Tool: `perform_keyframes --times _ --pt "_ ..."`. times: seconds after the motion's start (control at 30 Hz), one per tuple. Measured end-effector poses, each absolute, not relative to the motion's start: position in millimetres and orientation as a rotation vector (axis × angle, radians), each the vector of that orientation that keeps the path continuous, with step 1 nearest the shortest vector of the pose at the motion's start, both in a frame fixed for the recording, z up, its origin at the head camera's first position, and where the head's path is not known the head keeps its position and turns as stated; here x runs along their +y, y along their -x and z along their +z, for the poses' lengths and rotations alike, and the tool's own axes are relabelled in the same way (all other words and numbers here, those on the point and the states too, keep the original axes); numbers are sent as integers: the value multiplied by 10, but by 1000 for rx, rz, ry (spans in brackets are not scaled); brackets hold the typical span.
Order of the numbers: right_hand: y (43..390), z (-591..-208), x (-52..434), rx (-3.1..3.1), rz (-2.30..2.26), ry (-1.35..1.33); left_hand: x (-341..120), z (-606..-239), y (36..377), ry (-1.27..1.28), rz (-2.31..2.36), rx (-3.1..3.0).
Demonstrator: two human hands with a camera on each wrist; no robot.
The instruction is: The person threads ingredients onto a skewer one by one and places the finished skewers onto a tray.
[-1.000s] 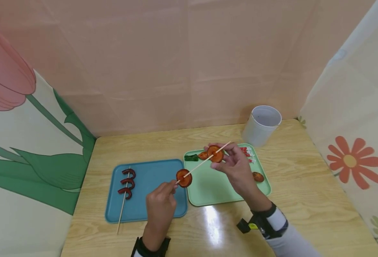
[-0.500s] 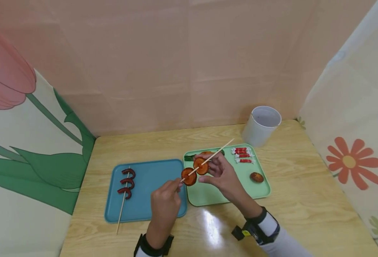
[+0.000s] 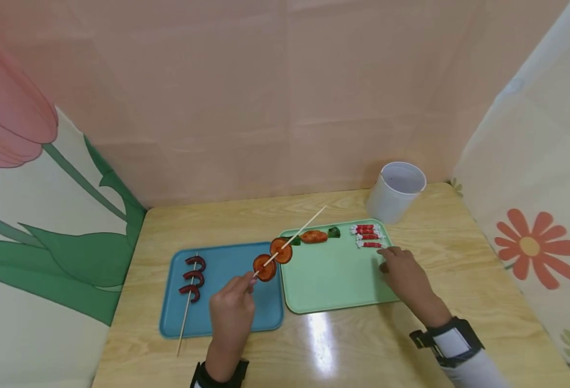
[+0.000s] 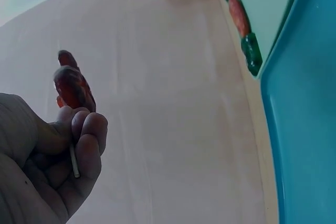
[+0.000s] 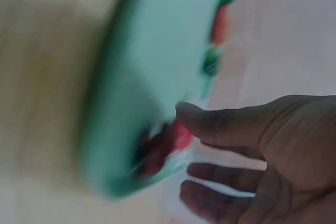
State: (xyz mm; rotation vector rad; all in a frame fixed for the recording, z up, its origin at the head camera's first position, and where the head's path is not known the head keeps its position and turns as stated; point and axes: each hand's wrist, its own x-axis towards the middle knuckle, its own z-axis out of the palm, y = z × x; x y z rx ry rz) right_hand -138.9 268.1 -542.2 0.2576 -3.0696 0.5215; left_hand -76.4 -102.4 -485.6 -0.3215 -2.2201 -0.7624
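Note:
My left hand pinches the lower end of a thin wooden skewer, slanting up to the right. Two round orange-brown slices are threaded on it, one just above the fingers; in the left wrist view they appear edge-on as dark red slices. Over the right side of the green tray reaches my right hand, its thumb and fingers spread in the right wrist view. Just beyond its fingertips in that blurred view lies a brown oval piece, which the hand hides in the head view.
Several red-and-white wrapped pieces and an orange piece with green ends lie along the green tray's back. The blue tray on the left holds another skewer with three curled dark red pieces. A white bucket stands behind.
My right hand slid the upper slice down the skewer beside the lower one, let go, and moved right over the green tray. The left hand shifted slightly left with the skewer.

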Motion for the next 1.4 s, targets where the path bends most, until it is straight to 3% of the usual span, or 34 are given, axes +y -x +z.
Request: perform_keyframes --times 0.27,1.0,1.2,1.4 --pt "1264 -5741 2948 -3045 470 -324 -1033 -4863 750 288 -758 -2265" --pt "1409 -5813 2940 -3055 479 -494 -1043 -4872 716 266 -755 -2280" --pt "1503 -5629 2866 -2897 772 -495 -1047 -4865 708 270 -754 -2281" --pt "1559 -5143 2677 -2750 1323 -359 -1035 -4882 699 294 -746 -2290"
